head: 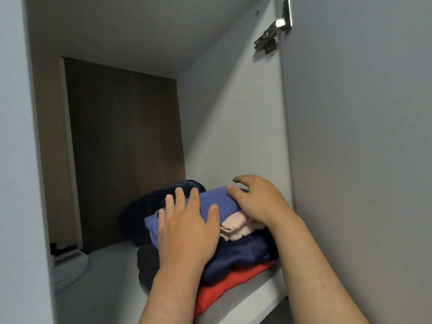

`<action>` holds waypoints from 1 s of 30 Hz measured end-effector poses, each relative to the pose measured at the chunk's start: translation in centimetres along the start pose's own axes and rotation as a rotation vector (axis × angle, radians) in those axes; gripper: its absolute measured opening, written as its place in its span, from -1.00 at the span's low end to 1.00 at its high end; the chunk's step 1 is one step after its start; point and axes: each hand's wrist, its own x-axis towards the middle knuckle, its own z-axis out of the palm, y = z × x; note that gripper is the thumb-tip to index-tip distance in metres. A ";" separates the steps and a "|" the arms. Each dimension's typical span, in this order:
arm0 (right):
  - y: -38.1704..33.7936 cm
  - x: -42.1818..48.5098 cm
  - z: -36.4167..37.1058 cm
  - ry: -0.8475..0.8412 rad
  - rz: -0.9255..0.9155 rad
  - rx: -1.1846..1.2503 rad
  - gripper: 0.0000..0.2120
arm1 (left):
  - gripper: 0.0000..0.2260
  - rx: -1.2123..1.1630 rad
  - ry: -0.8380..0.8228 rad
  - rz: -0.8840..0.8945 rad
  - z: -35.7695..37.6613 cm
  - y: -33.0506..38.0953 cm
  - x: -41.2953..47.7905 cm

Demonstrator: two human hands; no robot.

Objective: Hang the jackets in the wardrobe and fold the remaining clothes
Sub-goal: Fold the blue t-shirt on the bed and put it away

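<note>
Evidently stowing folded clothes, judging from the head view: settling a stack (233,260) onto the wardrobe shelf (261,298), close against the right side panel (233,127). Pressing down with the left hand (184,225), fingers straight and spread, palm lying flat on the blue garment (210,202) at the top. Cupping the same garment's far right end with the right hand (254,199), fingers loosely bent, gripping nothing firmly as far as can be told. Lying beneath: a pale pink piece (236,226), a navy one (240,256), a red one (224,291) at the bottom, dark clothes (145,206) bunching behind. Probably calling next for squaring the pile and easing both hands away without toppling it.
</note>
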 end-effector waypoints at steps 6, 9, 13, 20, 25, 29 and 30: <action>1.9 -1.8 1.8 -0.135 0.063 0.163 -0.37 | -0.29 -0.076 -0.240 -0.137 1.4 -0.4 -0.2; 2.5 -1.9 2.2 -0.157 0.073 0.190 -0.30 | -0.23 -0.071 -0.254 -0.136 1.3 -0.4 -0.3; 3.0 -2.2 2.3 -0.159 0.092 0.237 -0.22 | -0.19 -0.071 -0.224 -0.116 1.3 -0.3 -0.8; 2.9 -4.3 3.1 0.058 0.106 0.331 -0.21 | -0.23 -0.025 -0.028 -0.002 2.1 -0.8 -1.9; 3.2 -7.9 2.4 0.168 0.088 0.231 -0.37 | -0.45 -0.081 0.152 0.051 2.3 -0.9 -3.9; 2.9 -11.3 1.1 0.172 0.044 0.158 -0.45 | -0.44 -0.187 0.143 0.098 2.0 -1.4 -6.6; 2.6 -12.2 0.9 0.176 0.035 0.143 -0.48 | -0.42 -0.224 0.140 0.113 1.7 -1.5 -7.4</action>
